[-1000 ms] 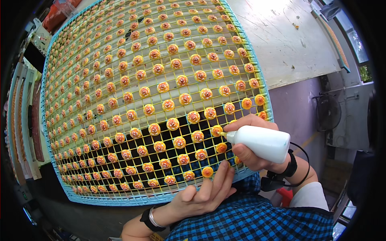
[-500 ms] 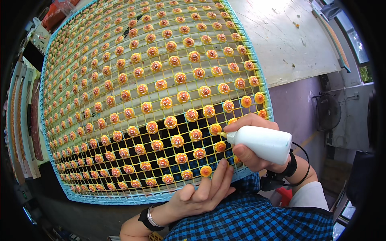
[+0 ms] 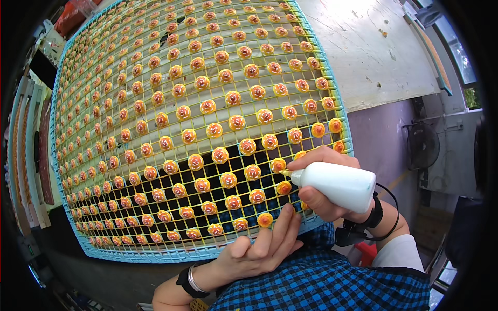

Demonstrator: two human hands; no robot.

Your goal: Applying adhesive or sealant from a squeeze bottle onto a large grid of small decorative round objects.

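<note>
My right hand (image 3: 326, 194) grips a white squeeze bottle (image 3: 340, 185), tilted so that its narrow yellowish nozzle touches or nearly touches a small round orange-and-yellow flower-shaped piece (image 3: 278, 165). Many such pieces sit in rows on a yellow wire mesh rack (image 3: 207, 150) with a light blue rim (image 3: 155, 256). Most carry white strokes; several near my right hand are plain orange and yellow, such as the piece (image 3: 265, 220) beside my left fingertips. My left hand (image 3: 267, 246) lies at the near rim, fingers stretched out, holding nothing visible. Pieces beneath my right hand are partly hidden.
A pale, stained worktable (image 3: 363, 52) lies under and beyond the rack. Further racks (image 3: 23, 155) stand on edge at the left. A black fan (image 3: 423, 140) is at the right. A cable (image 3: 391, 217) loops beside my right wrist.
The rack has shifted very slightly in the picture. Both hands and the bottle stay almost where they were, the nozzle at the same piece.
</note>
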